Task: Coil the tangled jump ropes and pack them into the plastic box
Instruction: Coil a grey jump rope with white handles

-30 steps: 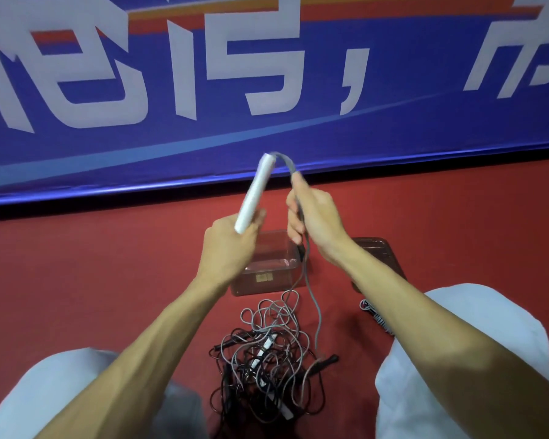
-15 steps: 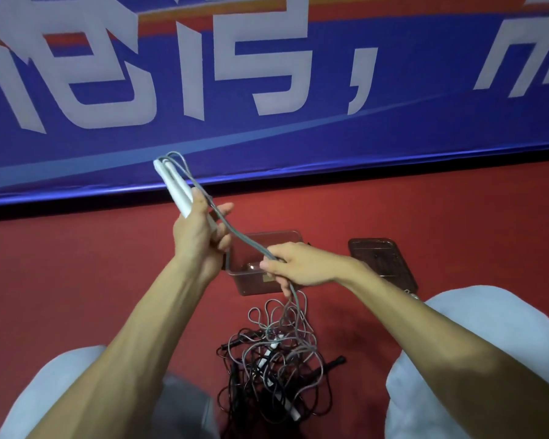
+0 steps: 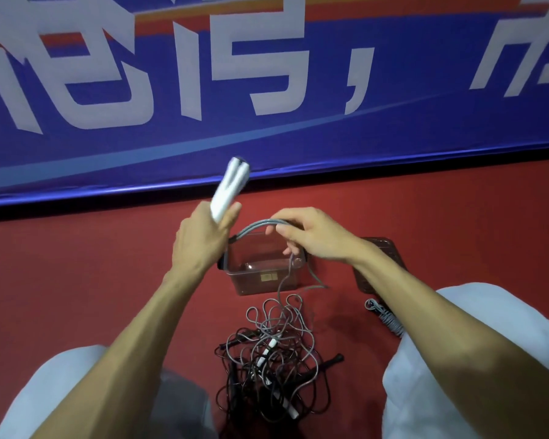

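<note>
My left hand [image 3: 203, 237] grips two white jump-rope handles [image 3: 230, 186], which point up and away. A grey rope [image 3: 260, 224] arcs from that hand to my right hand [image 3: 311, 237], which pinches it above the clear plastic box [image 3: 260, 274]. The box stands open on the red floor. From my right hand the grey rope drops into a tangled pile of grey and black ropes [image 3: 273, 359] between my knees, with another white handle [image 3: 267, 353] lying in it.
The box's lid [image 3: 384, 255] lies to the right of the box, partly behind my right forearm. A coiled grey cord [image 3: 384, 315] rests by my right knee. A blue banner [image 3: 267, 90] runs along the wall ahead. Both knees in white frame the pile.
My left hand has swung the white handles from the left toward the centre and tilted them right. My right hand rose from the box's front edge, bending the grey rope into an arc.
</note>
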A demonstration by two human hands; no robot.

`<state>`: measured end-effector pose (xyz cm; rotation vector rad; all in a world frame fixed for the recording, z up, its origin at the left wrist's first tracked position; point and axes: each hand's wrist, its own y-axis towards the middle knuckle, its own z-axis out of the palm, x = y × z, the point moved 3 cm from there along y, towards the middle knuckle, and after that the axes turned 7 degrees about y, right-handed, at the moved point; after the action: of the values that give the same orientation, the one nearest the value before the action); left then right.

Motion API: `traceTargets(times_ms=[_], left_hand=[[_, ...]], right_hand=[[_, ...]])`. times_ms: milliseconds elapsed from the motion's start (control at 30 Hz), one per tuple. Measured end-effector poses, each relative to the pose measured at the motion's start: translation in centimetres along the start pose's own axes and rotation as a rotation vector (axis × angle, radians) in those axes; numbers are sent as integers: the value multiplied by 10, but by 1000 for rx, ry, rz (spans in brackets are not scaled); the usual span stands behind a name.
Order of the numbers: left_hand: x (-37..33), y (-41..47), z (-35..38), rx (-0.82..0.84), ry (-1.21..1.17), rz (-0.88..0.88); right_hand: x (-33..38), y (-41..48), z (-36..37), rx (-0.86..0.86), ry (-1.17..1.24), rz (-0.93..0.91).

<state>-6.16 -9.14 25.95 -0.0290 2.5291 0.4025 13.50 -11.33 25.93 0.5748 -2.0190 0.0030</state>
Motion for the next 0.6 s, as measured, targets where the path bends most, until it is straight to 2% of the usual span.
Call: traceTargets(times_ms=[100, 200, 300, 400, 467, 600], left_hand=[[-6, -7, 8, 126, 228, 74], [-11, -10, 8, 302, 275, 110], [-18, -18, 10, 483, 280, 198], [-28, -29, 14, 604, 265, 314], [-34, -36, 13, 682, 161, 361], [-35, -42, 13, 758, -84, 363]], right_hand=[[8, 0, -7, -176, -41, -49], [11, 0, -17, -359, -84, -114], [7, 1, -24, -494, -121, -67], [4, 0, -25, -551, -184, -20], [3, 0, -26, -563, -182, 31], [-3, 0, -27, -431, -39, 191]])
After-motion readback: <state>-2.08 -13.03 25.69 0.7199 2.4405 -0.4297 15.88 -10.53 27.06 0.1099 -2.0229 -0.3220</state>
